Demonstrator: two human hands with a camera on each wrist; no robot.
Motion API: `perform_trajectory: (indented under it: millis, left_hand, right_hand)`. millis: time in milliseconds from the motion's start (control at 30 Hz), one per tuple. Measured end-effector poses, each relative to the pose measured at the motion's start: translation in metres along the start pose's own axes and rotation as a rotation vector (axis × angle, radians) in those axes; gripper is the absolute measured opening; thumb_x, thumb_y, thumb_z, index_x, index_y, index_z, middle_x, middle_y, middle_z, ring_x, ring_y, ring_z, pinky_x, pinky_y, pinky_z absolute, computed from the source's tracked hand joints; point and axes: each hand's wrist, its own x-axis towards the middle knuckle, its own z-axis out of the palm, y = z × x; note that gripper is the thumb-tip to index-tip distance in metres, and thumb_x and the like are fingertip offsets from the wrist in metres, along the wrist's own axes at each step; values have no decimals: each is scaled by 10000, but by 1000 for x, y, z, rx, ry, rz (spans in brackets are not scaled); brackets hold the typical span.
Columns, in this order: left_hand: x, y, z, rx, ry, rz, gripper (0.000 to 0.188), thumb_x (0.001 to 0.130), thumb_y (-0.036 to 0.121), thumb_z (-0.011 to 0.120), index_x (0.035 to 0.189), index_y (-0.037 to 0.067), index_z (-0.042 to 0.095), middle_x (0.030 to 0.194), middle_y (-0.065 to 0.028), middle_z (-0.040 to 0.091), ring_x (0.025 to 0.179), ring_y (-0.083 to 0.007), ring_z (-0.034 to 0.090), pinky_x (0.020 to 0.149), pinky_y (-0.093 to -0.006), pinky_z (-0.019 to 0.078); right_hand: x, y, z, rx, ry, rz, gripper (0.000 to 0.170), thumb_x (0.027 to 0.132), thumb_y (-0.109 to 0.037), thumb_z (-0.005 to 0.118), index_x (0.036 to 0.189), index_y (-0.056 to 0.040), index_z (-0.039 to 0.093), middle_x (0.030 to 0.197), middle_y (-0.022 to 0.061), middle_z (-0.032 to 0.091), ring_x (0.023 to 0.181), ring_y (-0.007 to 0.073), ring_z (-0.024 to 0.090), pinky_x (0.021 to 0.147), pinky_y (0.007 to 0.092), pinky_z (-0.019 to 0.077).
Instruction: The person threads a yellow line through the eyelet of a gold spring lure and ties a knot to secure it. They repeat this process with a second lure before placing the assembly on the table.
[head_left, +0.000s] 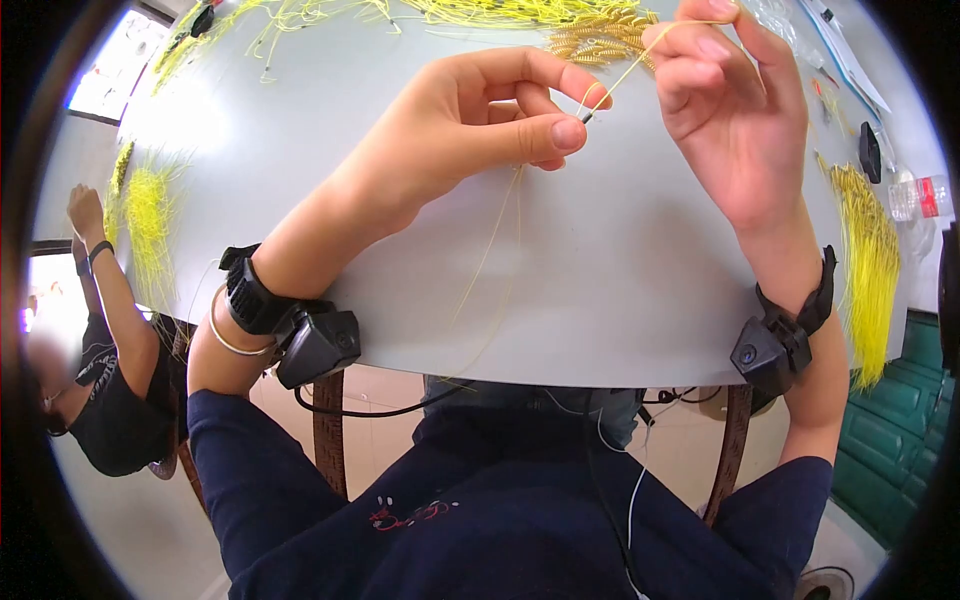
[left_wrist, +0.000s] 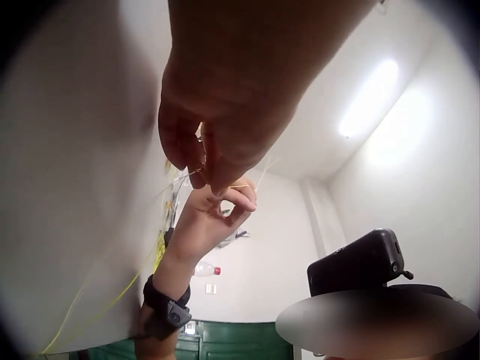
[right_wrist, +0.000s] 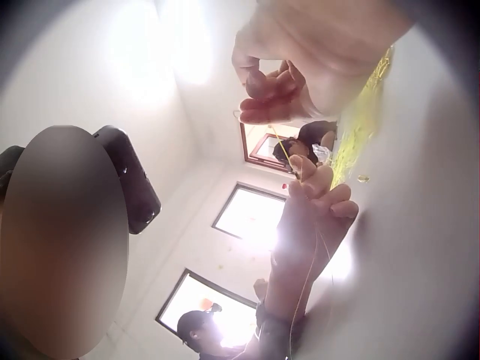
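Observation:
My left hand [head_left: 470,115] pinches a thin yellow line [head_left: 640,62] between thumb and index finger, over the white table [head_left: 600,290]. A small dark piece [head_left: 587,118] sits on the line right at those fingertips, beside a little loop. The line's loose tails hang below the left hand toward the table's near edge. Up and to the right, my right hand [head_left: 740,120] pinches the line at its fingertips, and the stretch between the hands looks straight. In the right wrist view this yellow stretch [right_wrist: 280,141] runs between both hands' fingertips.
Yellow line bundles [head_left: 870,280] lie at the right, with more at the left and back. Gold coiled pieces [head_left: 600,38] lie at the back, near both hands. A plastic bottle [head_left: 918,198] and a black object [head_left: 870,152] are far right. Another person [head_left: 125,390] sits at the left.

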Motion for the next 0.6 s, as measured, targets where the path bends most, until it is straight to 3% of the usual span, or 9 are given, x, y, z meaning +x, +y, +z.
perform_trajectory:
  millis: [33,133,233,600]
  left_hand:
    - [-1,1,1,21,5,-6,237,827,187,644,1026,82,569,1009,30,545,821,-34,504,744,-214,438]
    - [-1,1,0,54,9,-15,238,820,184,652,1020,84,568,1018,23,546,814,-34,507,736,-216,444]
    - [0,0,-1,69,9,-23,239,816,188,657,1013,83,570,1015,21,545,808,-35,510,725,-213,446]
    - [1,-1,-2,127,23,-40,212,817,161,642,998,77,573,944,10,548,786,-39,516,693,-208,451]
  right_hand:
    - [2,-1,-5,25,-41,-16,168,902,-186,475,909,-25,524,633,-4,450,755,154,557,697,241,522]
    - [0,-3,-3,-87,45,2,171,899,-168,473,894,-5,527,595,2,443,829,177,574,810,251,519]
    - [6,1,-13,-153,-34,-97,163,894,-144,474,880,8,531,558,7,430,873,195,577,846,253,507]
    - [6,1,-12,-65,-38,-102,159,890,-123,467,853,18,530,546,9,402,823,179,561,855,262,506]
